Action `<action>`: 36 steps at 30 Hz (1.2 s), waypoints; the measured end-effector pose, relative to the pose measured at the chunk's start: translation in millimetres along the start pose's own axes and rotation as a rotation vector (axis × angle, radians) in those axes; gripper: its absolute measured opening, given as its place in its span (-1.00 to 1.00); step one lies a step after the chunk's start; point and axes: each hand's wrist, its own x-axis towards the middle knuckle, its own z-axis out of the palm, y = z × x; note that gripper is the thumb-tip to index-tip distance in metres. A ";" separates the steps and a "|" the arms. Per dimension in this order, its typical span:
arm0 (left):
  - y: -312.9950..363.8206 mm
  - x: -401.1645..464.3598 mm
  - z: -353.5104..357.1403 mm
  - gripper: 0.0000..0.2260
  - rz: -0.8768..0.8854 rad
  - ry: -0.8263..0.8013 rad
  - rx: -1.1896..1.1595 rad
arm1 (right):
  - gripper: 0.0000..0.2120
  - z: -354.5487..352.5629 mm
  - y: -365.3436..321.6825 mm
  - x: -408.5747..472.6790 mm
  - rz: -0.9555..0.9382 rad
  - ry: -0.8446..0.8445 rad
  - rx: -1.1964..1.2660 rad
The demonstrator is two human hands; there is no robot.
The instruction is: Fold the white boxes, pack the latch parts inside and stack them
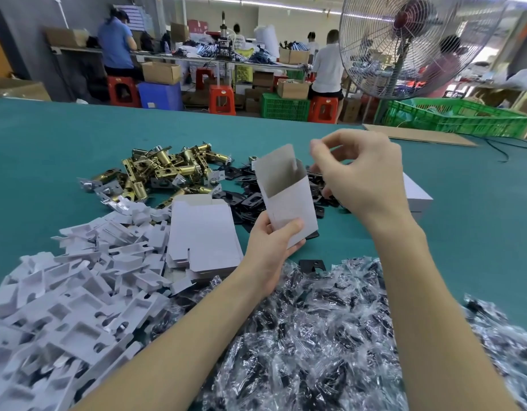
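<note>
My left hand (271, 244) grips the bottom of a small white box (286, 191), held upright with its top flap open. Just right of the box mouth, my right hand (363, 179) hovers with loosely curled fingers; I see nothing in it. A stack of flat unfolded white boxes (203, 235) lies left of my left hand. Brass latch parts (164, 170) are heaped further back, with black plates (247, 200) spread behind the held box. White card inserts (72, 295) fill the near left. Small clear bags of black parts (330, 330) cover the near right.
A closed white box (416, 191) lies beyond my right hand on the green table (48, 149). A cardboard sheet (419, 134), a green crate (463, 117) and a standing fan (404, 46) are at the far right. Seated people work at benches behind.
</note>
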 end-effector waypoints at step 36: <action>-7.0 2.1 -1.0 -0.78 0.048 -0.047 0.153 | -0.93 -43.8 45.4 10.3 0.295 -0.182 0.286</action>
